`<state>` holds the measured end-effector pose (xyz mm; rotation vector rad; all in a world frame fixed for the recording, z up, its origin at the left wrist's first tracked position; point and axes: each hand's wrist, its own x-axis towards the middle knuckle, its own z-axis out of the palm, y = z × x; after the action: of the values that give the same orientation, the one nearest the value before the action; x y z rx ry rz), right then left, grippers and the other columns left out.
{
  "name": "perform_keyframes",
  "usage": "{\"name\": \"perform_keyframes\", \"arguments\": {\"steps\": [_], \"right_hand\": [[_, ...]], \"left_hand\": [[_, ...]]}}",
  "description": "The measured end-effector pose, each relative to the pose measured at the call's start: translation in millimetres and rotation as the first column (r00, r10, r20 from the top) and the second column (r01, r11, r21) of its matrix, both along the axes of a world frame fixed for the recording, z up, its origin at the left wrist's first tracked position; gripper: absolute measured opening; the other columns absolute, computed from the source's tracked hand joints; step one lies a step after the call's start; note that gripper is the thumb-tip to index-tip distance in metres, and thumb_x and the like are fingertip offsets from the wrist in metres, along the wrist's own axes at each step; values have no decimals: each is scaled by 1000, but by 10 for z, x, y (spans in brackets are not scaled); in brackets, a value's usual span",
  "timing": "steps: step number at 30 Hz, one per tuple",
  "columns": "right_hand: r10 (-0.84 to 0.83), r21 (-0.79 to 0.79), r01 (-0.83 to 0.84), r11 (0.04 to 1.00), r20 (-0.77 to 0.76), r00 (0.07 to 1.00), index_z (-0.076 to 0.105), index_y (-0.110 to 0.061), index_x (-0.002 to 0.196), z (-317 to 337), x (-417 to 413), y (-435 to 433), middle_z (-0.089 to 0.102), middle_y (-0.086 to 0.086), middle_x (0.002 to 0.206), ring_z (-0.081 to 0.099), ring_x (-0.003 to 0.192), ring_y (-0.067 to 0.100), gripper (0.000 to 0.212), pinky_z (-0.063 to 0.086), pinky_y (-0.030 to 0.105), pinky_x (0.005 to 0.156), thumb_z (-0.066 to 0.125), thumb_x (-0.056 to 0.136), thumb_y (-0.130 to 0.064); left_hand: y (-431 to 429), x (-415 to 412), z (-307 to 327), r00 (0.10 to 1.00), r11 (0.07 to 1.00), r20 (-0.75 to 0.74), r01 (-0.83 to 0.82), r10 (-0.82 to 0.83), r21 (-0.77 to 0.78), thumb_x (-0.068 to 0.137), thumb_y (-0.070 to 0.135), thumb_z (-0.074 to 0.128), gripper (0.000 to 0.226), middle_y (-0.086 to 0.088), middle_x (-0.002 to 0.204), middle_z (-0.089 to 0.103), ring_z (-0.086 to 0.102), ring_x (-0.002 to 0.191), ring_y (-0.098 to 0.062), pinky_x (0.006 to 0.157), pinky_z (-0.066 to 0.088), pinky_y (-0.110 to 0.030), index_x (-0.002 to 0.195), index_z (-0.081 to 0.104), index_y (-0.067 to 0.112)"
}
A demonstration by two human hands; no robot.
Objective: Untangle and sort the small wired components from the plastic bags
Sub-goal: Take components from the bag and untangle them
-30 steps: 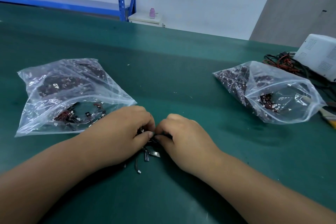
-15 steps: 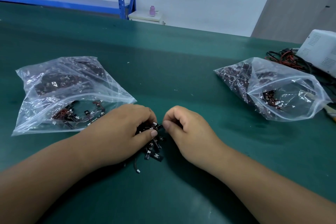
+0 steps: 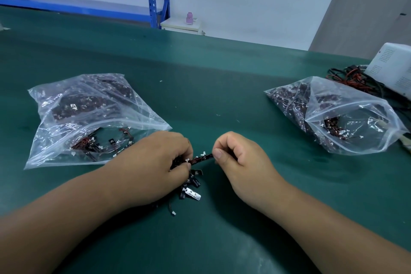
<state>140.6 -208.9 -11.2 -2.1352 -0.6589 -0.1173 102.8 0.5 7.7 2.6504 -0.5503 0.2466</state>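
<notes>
Pinning the clump of wired components (image 3: 192,184) against the green table (image 3: 222,95) with curled fingers, the left hand (image 3: 153,162) seems to anchor the tangle so one piece can come free without dragging the rest. The right hand (image 3: 242,162), a little apart to the right, pinches the end of a single strand (image 3: 202,158) between thumb and forefinger. The strand bridges the gap between the hands (it looks nearly taut). Most of the clump lies under and just near of the left hand's fingertips, a few black parts spilling nearer. The left bag (image 3: 44,147) lies just beside the left hand and the right bag (image 3: 367,118) well apart at far right. Both hold more components, but which is source and which is sorted I cannot tell.
</notes>
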Motion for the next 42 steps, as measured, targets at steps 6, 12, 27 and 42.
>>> {"name": "perform_keyframes", "arguments": {"steps": [6,12,27,42], "right_hand": [[-31,46,32,998,-38,999,54,-27,76,18,-32,0,54,-17,68,46,62,3,23,38,16,59,58,96,-16],[-65,103,72,992,-70,995,57,-24,77,45,-29,-9,54,-14,67,44,60,2,22,38,14,58,57,96,-13],[16,344,93,935,-300,954,64,-22,85,71,-67,41,74,-2,75,55,49,10,23,45,19,50,59,95,-2],[-57,486,226,845,-338,939,68,-16,83,207,52,-41,71,5,66,52,42,6,29,41,19,41,52,89,7]], "left_hand": [[-8,-7,7,1000,1000,-16,10,-10,11,86,33,58,6,20,85,52,45,96,0,79,34,-9,83,52,34],[-7,-7,5,999,1000,-40,22,-21,11,79,42,51,8,22,87,51,46,94,-2,80,39,-18,84,49,37],[-66,1,-18,999,998,2,47,-47,-33,90,40,63,23,29,87,56,49,91,4,83,44,-23,112,62,39],[0,9,-21,1000,1000,18,-21,21,-16,89,30,65,8,23,78,55,48,89,5,74,37,-12,94,67,37]]}}
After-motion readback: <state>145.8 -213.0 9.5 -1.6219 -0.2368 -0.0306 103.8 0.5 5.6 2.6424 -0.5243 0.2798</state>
